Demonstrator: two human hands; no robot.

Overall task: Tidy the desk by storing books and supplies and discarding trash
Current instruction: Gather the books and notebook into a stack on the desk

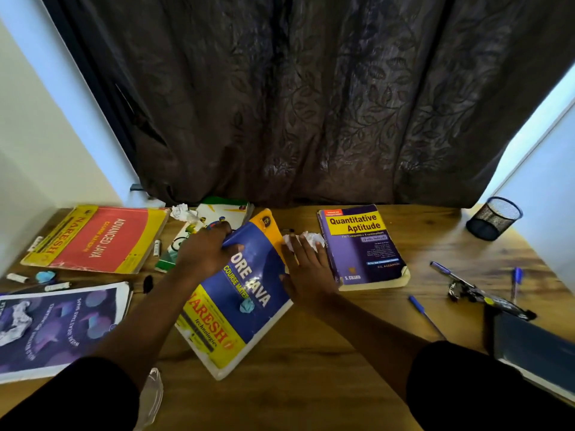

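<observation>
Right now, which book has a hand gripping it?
The blue Core Java book: the left hand grips its top edge. The red Advanced Java and purple Quantitative Aptitude lie untouched.

Both arms reach forward from the near edge of the desk point(311, 384), each in a short dark sleeve with the forearm bare. The left hand point(205, 250) lies palm down toward the far middle of the desk, its fingers curled over the upper corner of the blue and yellow book point(239, 293), thumb on the cover. The right hand point(306, 272) lies just beside that book's right edge, palm down, fingers straight and pointing to the far edge, their tips touching a crumpled white paper point(306, 239).
</observation>
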